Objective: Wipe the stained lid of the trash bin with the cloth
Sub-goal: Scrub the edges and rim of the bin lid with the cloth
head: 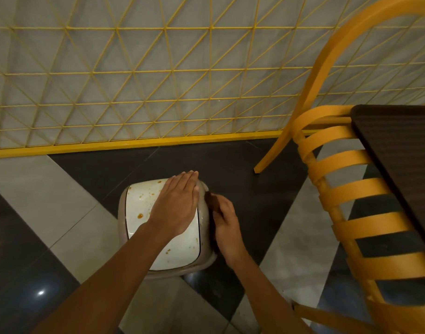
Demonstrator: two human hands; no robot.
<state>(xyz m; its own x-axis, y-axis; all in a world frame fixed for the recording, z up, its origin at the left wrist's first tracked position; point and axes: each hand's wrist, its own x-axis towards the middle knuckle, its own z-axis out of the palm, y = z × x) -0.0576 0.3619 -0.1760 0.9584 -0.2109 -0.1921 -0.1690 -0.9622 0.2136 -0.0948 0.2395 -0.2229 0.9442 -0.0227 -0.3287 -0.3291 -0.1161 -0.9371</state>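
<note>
A small trash bin stands on the floor below me, with a beige rim (122, 213) and a white lid (139, 203) spotted with orange-brown stains. My left hand (176, 203) lies over the lid's far right part with its fingers straight and together. My right hand (227, 222) is at the bin's right edge and grips a dark brown cloth (211, 201), which hangs along the bin's side. The left hand hides part of the lid.
A yellow slatted chair (346, 165) stands close on the right, beside a dark table top (399, 150). A yellow wire-mesh partition (158, 80) with a yellow base rail runs behind the bin. The floor has grey and black tiles.
</note>
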